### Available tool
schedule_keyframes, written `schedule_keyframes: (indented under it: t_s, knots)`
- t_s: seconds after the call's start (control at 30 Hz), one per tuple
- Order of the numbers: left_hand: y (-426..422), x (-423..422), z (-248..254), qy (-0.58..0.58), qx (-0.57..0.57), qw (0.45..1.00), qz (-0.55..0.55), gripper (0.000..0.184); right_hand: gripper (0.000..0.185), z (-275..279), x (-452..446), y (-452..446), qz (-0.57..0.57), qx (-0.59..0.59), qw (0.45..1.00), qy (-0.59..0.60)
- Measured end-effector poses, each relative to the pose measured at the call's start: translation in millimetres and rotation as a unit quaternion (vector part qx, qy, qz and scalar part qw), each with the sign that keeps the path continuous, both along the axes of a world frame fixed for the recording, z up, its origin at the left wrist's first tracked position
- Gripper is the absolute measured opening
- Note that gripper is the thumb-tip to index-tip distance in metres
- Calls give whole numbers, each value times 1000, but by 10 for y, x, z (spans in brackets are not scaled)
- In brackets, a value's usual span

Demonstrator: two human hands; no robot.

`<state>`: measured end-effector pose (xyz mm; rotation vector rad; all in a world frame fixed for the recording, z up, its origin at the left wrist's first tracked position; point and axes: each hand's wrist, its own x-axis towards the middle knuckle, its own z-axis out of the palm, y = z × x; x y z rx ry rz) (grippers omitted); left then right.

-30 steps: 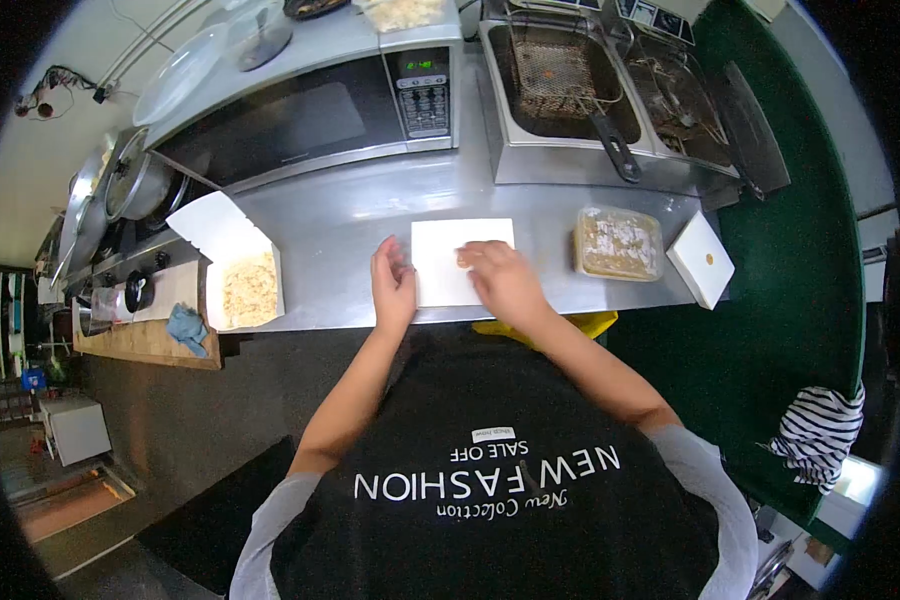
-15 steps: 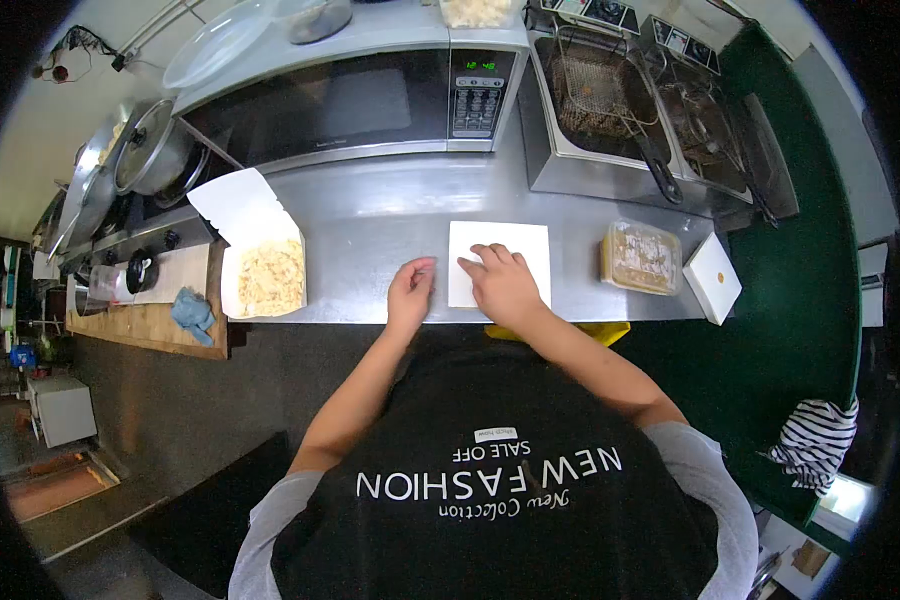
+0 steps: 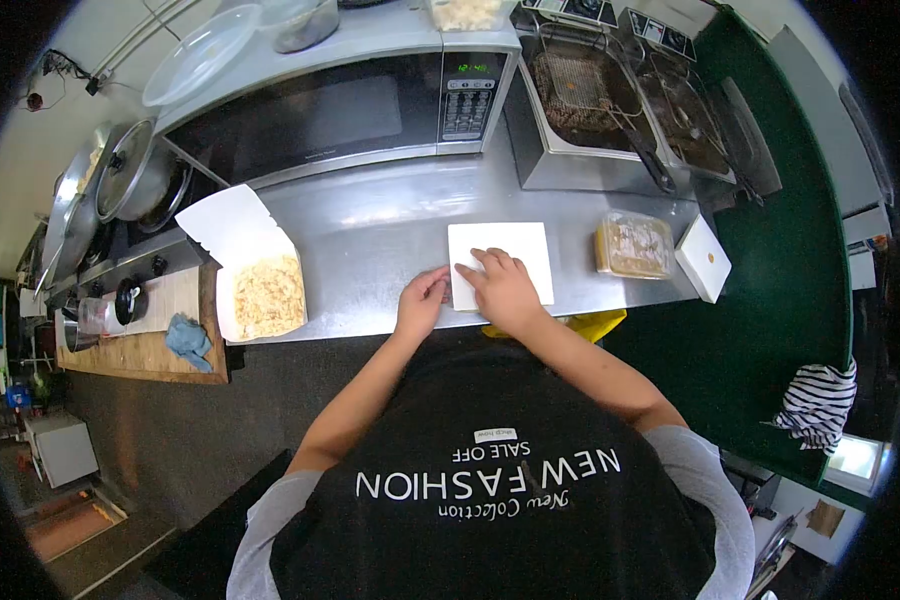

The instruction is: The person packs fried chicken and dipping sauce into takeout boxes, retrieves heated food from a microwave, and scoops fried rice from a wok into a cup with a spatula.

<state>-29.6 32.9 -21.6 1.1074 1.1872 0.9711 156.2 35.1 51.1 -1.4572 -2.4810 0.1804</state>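
Observation:
A white cardboard box (image 3: 470, 245), square and closed, lies on the steel counter in front of me. My right hand (image 3: 502, 290) rests on its lid, fingers spread and bent slightly, holding nothing. At the box's left edge, my left hand (image 3: 425, 300) is curled closed with its fingertips against the side. Further left, an open white box (image 3: 232, 222) contains pale, crumbly food (image 3: 268, 297). To the right stands a clear plastic tub (image 3: 634, 246) with yellowish-brown contents, beside a smaller white box or lid (image 3: 703, 258) with a small brown mark.
A microwave (image 3: 310, 105) stands behind the counter (image 3: 370, 250). Back right is a deep fryer (image 3: 590, 165) with baskets, one handle pointing toward me. On the left are pots (image 3: 130, 180), a wooden board (image 3: 210, 320) and a blue cloth (image 3: 187, 340). Something yellow (image 3: 595, 325) hangs below the counter edge.
My left hand has moved right, from beside the closed box to touching its left edge. My right hand stays on the lid. The camera view has shifted slightly.

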Motion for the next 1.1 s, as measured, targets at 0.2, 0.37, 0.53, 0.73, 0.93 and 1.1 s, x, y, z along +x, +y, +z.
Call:
schedule_keyframes:
  t_s: [0.2, 0.37, 0.53, 0.73, 0.93, 1.1]
  knots:
    - [33, -47, -44, 1, 2, 1000, -26, 29, 43, 34, -36, -8, -6, 2, 1000, -2]
    - [39, -66, -55, 5, 23, 999, -35, 29, 44, 68, -30, -12, -2, -24, 999, 22]
    - [69, -72, -154, 45, 65, 997, -5, 42, 43, 109, 190, -40, -159, 27, 966, 204]
    - [148, 103, -223, 61, 73, 992, -86, 53, 45, -648, 744, -103, -403, -193, 811, 378]
    - [13, 177, 263, -103, -64, 989, -79, 58, 55, -436, 606, -355, -372, -163, 728, 553]
    - [-144, 519, 1007, -71, -89, 977, -182, 54, 65, 281, 1209, -859, -376, -247, 576, 682]
